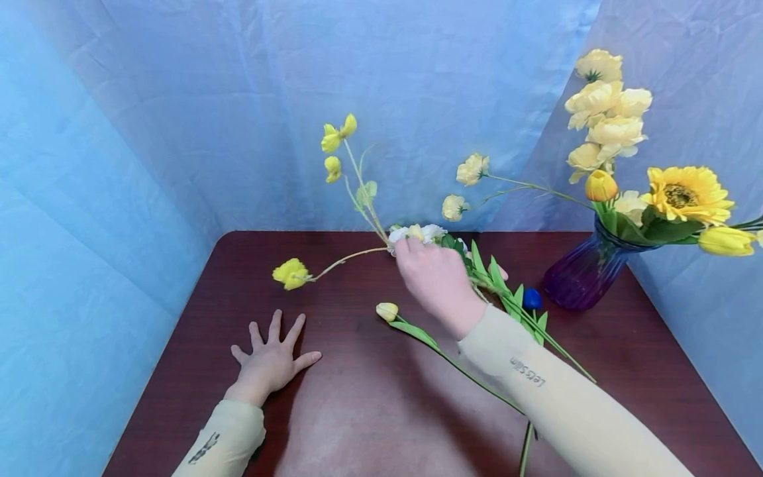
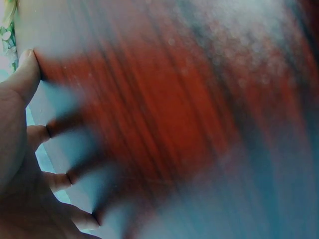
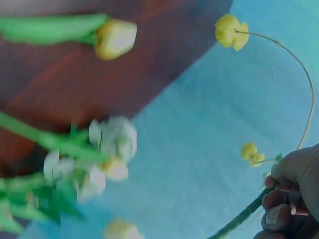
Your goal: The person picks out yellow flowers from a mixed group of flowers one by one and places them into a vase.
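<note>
In the head view my right hand (image 1: 434,275) is raised above the far middle of the table, holding a branching stem with bright yellow flowers (image 1: 292,273). The right wrist view shows its thumb and curled fingers (image 3: 279,219) pinching the green stem (image 3: 244,214), while thin twigs arch away to small yellow blooms (image 3: 231,32). White flowers (image 1: 438,233) show just behind that hand. My left hand (image 1: 268,364) rests on the table at the left with its fingers spread and holds nothing. Seen from the left wrist, its fingertips (image 2: 37,134) touch the wood.
A blue-purple glass vase (image 1: 581,271) at the right holds a sunflower (image 1: 685,195), tulips and pale yellow blooms (image 1: 614,132). On the dark red table (image 1: 334,424) lie a pale yellow tulip (image 1: 387,311), a blue tulip (image 1: 532,299) and green stems. Blue cloth (image 1: 298,79) hangs around.
</note>
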Tool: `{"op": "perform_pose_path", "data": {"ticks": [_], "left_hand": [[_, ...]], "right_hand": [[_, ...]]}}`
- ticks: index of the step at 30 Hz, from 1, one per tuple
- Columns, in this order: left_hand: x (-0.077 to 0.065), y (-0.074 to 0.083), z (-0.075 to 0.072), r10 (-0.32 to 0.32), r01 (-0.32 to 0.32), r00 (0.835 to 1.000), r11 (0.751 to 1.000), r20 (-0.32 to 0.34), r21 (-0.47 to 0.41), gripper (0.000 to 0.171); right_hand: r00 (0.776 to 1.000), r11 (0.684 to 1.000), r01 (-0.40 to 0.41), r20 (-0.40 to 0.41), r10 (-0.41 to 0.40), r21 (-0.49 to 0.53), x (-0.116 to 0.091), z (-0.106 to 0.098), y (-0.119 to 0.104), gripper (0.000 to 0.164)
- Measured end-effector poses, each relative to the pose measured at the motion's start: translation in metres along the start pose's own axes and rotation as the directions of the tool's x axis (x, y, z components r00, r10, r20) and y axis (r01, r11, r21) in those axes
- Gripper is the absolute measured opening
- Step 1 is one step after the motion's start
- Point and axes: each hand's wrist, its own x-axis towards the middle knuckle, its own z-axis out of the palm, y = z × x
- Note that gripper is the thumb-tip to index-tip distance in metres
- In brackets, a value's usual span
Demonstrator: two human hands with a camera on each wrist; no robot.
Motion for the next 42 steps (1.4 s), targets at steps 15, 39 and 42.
{"op": "perform_pose_path", "data": {"ticks": [15,39,42], "left_hand": [[0.0,0.001,0.0,0.001,-0.001,1.0,1.0,-0.008,-0.002,0.089],[0.0,0.0,0.003,-0.004,0.004,1.0,1.0,-0.013,0.005,0.09],[0.0,0.0,0.004,-0.005,0.005,1.0,1.0,-0.012,0.003,0.09]], "right_hand": [[0.992,0.997,0.033,-0.121,-0.042,-0.07,-0.019,-0.042,0.075,0.011],[0.987,0.998,-0.057,-0.149,0.06,0.025,-0.033,-0.064,0.124,0.007],[0.987,0.998,-0.066,-0.145,0.069,0.025,-0.03,-0.069,0.13,0.009]]}}
